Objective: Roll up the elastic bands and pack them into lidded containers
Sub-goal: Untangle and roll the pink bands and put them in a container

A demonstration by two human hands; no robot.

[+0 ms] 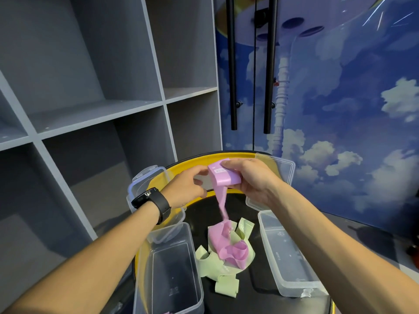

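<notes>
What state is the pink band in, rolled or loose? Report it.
Partly rolled. The right hand grips a flat pink roll, the left hand steadies it, and the pink band trails loose onto the table.

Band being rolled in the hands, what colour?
Pink band, gripped by left hand and right hand; the head view, the only one, shows it.

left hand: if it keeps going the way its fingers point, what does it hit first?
The left hand points right, at the pink band roll that the right hand grips. Its fingertips look already at the roll's edge, so the roll comes first; depth is unclear.
</notes>
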